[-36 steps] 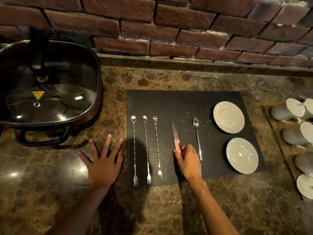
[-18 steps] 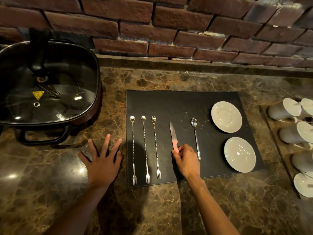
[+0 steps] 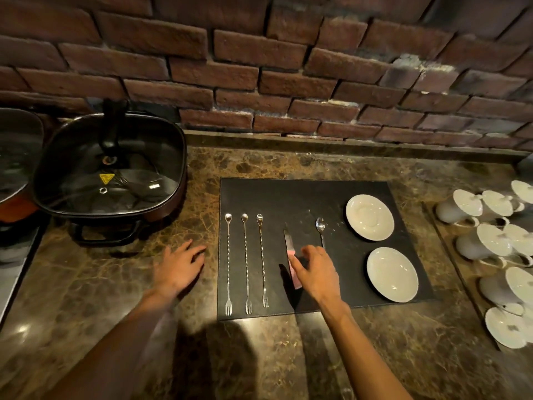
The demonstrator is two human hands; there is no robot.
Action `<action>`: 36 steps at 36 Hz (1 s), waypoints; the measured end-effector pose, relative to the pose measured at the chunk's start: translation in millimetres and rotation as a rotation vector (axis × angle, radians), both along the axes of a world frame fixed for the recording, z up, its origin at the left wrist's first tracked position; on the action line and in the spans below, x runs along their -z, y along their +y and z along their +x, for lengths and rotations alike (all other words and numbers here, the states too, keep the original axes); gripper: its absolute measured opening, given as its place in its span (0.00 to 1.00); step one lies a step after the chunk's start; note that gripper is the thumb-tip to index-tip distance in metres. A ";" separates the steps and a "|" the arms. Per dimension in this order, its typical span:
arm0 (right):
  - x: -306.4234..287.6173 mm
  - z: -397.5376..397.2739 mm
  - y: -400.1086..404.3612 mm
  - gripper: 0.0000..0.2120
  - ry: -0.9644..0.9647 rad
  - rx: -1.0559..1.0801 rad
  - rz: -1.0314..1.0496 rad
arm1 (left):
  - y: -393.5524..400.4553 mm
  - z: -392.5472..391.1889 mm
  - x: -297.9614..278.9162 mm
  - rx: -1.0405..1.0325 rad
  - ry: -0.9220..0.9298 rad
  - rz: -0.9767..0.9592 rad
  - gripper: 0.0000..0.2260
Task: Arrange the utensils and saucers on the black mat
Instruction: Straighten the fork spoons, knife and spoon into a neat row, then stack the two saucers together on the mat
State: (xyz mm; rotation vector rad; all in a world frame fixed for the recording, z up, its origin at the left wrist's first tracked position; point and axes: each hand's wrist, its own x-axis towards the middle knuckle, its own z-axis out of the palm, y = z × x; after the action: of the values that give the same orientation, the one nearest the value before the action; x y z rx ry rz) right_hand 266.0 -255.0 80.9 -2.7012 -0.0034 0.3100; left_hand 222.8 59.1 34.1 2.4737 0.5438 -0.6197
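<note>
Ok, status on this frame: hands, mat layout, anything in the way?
Left hand empty, on counter. Right hand open over pink-handled knife, grip unclear. Three long forks, spoon, two saucers lined up on black mat. Nothing obstructing.

Electric skillet [image 3: 109, 180]: square, dark, glass lid with black knob and yellow warning sticker; on the marble countertop [image 3: 288, 356], far left of the grip. White cups [image 3: 473, 246]: several, lying on their sides on a tray, far right of the grip. Brick wall [image 3: 259, 67]: reddish-brown, behind the countertop.
</note>
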 end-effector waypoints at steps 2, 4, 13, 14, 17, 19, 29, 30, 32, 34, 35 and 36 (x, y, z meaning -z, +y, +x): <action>-12.1 -2.1 0.6 0.20 -0.044 -0.035 0.009 | -2.0 2.4 -18.6 -0.036 -0.153 -0.061 0.18; -25.4 -5.1 0.1 0.22 -0.107 -0.071 0.028 | -7.9 -1.4 -36.3 -0.022 -0.249 0.010 0.17; -86.5 -23.4 -21.0 0.27 -0.365 -0.212 0.021 | -39.8 -18.1 -104.6 0.079 -0.459 0.153 0.19; -92.2 -25.7 -26.2 0.28 -0.385 -0.213 0.022 | -44.4 -19.3 -109.8 0.090 -0.482 0.170 0.21; -106.8 -32.4 -43.6 0.30 -0.423 -0.229 -0.006 | -61.5 -24.3 -124.4 0.134 -0.557 0.239 0.25; -113.7 -36.1 -56.3 0.33 -0.423 -0.237 -0.017 | -75.7 -28.8 -132.6 0.166 -0.610 0.273 0.27; -124.8 -46.6 -150.7 0.36 -0.466 -0.174 -0.022 | -169.6 -39.4 -130.5 0.238 -0.672 0.307 0.28; -124.0 -45.6 -163.3 0.36 -0.465 -0.167 -0.025 | -181.5 -37.7 -128.9 0.246 -0.670 0.309 0.28; -121.9 -42.3 -190.2 0.36 -0.461 -0.160 -0.043 | -207.8 -33.5 -125.9 0.252 -0.670 0.314 0.28; -119.7 -37.3 -217.8 0.36 -0.449 -0.151 -0.051 | -236.9 -28.0 -123.0 0.250 -0.671 0.294 0.29; -118.6 -34.3 -231.3 0.36 -0.444 -0.144 -0.048 | -251.7 -25.0 -121.1 0.248 -0.670 0.286 0.29; -117.2 -30.9 -244.8 0.36 -0.438 -0.137 -0.046 | -266.3 -21.9 -118.9 0.249 -0.667 0.285 0.28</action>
State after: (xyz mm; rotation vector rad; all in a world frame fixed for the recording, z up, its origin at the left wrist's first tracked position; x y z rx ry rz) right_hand 235.1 -499.8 198.1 -2.7628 -0.3127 -0.2491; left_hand 200.9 -207.1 153.0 2.8196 0.0617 0.2327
